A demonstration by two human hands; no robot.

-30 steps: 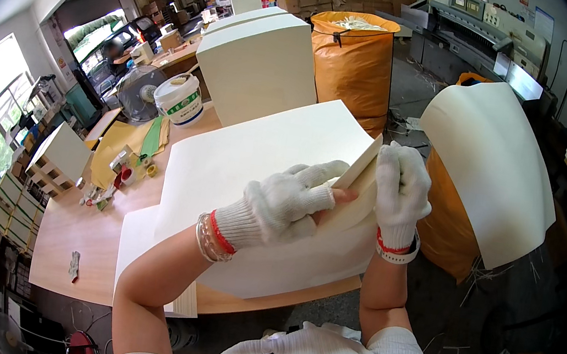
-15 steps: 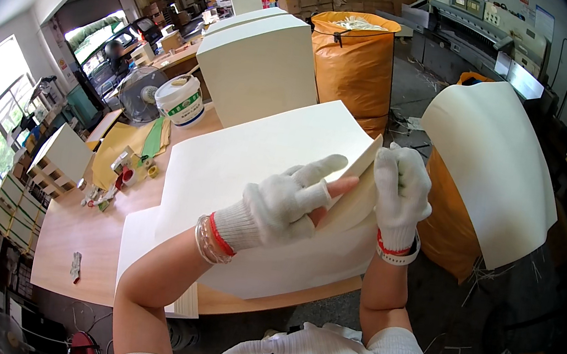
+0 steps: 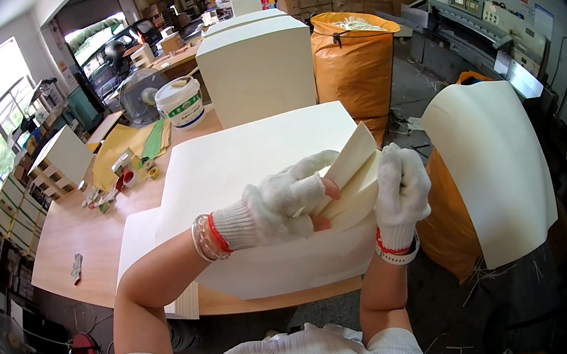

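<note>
Large cream-white paper sheets (image 3: 251,148) lie stacked on the wooden table in front of me, their right-hand corner bent up. My left hand (image 3: 280,205), in a white knitted glove with bare thumb and fingertip, grips the folded-up edge of a few sheets (image 3: 356,159). Part of the flap passes behind its fingers. At the right, my gloved right hand (image 3: 402,192) is closed in a pinch on the raised corner of the sheets. Its fingertips are curled and partly hidden. Between the two hands the lifted sheets fan slightly apart.
Behind stands a tall block of paper (image 3: 258,66) beside an orange sack (image 3: 350,67) of trimmings. A large curved sheet (image 3: 492,169) drapes over another sack at right. On the table's left are a white bucket (image 3: 180,101), tape rolls (image 3: 153,173) and a small grey item (image 3: 76,269).
The lifted flap has folded further up and over between my hands, and the sheets have parted more. My left fingers have closed in on the flap; the right hand has barely moved.
</note>
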